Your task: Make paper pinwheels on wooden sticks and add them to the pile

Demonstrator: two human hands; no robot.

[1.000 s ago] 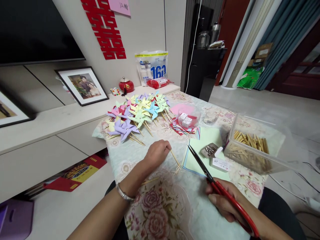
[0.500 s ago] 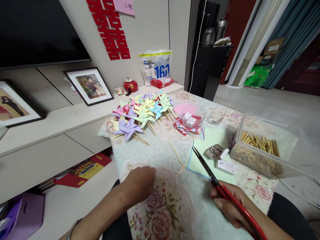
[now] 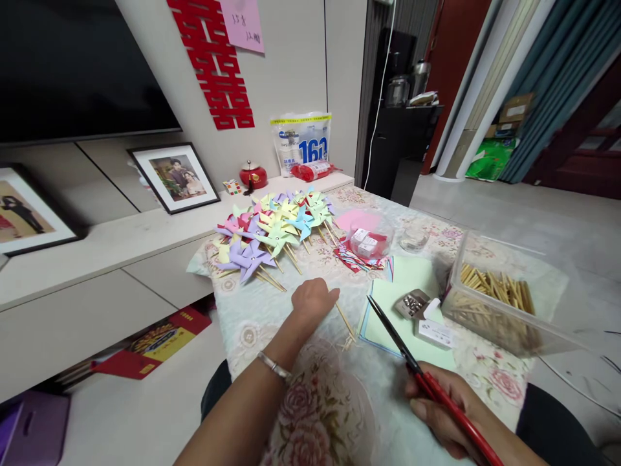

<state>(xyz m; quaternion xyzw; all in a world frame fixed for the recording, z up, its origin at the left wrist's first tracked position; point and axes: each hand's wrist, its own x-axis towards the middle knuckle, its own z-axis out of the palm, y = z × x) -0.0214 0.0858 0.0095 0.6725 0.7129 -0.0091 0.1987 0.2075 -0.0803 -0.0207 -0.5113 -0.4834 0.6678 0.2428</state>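
Note:
My left hand (image 3: pixel 314 301), its back towards me, is closed over the upper end of a thin wooden stick (image 3: pixel 345 319) on the tablecloth; most of its fingertips are hidden. Small shavings (image 3: pixel 347 342) lie by the stick's lower end. In my right hand (image 3: pixel 449 404) is a pair of scissors (image 3: pixel 395 333) with red handles, the dark blades nearly together and pointing up-left over pale green paper sheets (image 3: pixel 388 298). On the sheets rest an open tin of small metal pieces (image 3: pixel 412 303) and a small white box (image 3: pixel 435 332).
Paper pinwheels (image 3: pixel 276 233) on sticks are heaped at the far left of the table. A clear plastic bin (image 3: pixel 490 323) of short sticks stands at the right. Behind the sheets are patterned paper strips (image 3: pixel 356 259), a clear packet (image 3: pixel 369 243) and a roll of tape (image 3: pixel 414 239).
My left hand has moved forward and right, from the near tablecloth to the wooden stick, covering its upper end. My right hand keeps the scissors in nearly the same place. The view has tilted slightly up.

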